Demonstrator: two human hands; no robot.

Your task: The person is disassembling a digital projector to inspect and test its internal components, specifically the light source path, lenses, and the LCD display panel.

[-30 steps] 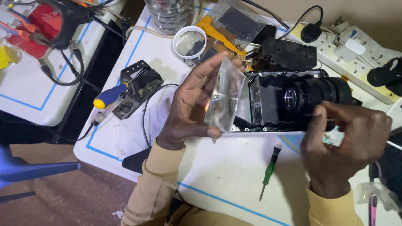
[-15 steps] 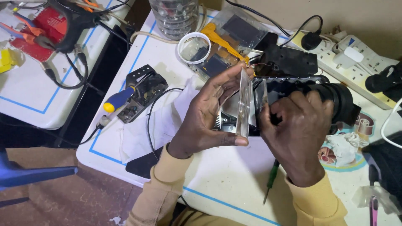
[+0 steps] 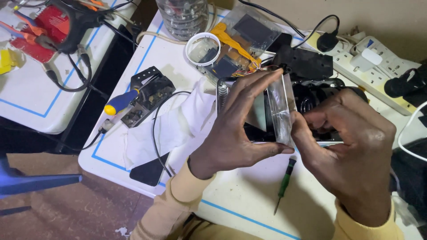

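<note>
your worktable [image 3: 249, 209], white with blue tape lines, carries the whole job. the largest item on it is the opened black device [image 3: 311, 95], its dark housing lying behind your hands with a loose black cover panel [image 3: 307, 64] resting just past it, so judge the disassembly as already well advanced. your left hand [image 3: 231, 133] is clamped on the clear lens block [image 3: 281, 109]: the thumb presses its lower edge and the fingers close over its top edge, holding it upright on edge against the open face of the device. your right hand [image 3: 351, 151] is closed at the block's right side, fingertips touching it low down; whether it grips the block or a part behind it cannot be told. the block is not visibly seated or clear of the housing, so treat this step as mid-way. a white cloth [image 3: 173, 126] lies to the left of your hands, beside a small black module [image 3: 149, 95] with a yellow-and-blue screwdriver [image 3: 121, 102] against it. the green-handled screwdriver [image 3: 284, 182] lies unused near your wrists; no loose screws can be made out.
</note>
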